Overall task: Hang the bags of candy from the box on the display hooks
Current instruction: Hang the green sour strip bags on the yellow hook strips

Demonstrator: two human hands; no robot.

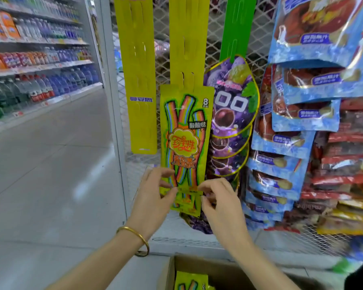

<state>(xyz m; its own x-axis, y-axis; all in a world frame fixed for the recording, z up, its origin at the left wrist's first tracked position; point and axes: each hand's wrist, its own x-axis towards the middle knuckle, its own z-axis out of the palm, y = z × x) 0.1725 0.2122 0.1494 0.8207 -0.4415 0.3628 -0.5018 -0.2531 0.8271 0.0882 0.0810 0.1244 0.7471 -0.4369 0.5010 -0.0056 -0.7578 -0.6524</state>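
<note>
**Left hand** [155, 197]: fingers curled, thumb and forefinger pinching the left edge of the lower candy bag [187, 206]. Gold bangle [134, 239] on the wrist.

**Right hand** [220, 203]: fingers curled, thumb and fingertips pinching the right edge of the same bag.

**Lower candy bag**: yellow foil at the bottom end of the display strip [187, 49], largely hidden by fingers and by the bag above.

**Upper candy bag** [187, 139]: hangs on the strip's lower half, long axis vertical, top edge up, print facing outward. Flat oblong, glossy yellow film, rainbow stripes.

**Display strip**: flat yellow band with slotted tabs, hanging against a white wire-mesh panel [214, 38].

**Cardboard box** [170, 273]: open, on the floor below the hands, with another yellow bag [191, 281] standing upright inside.

**Neighbours**: rounded purple bags [231, 114] on a green strip [237, 28]; blue glossy bags [302, 118] further right.
</note>
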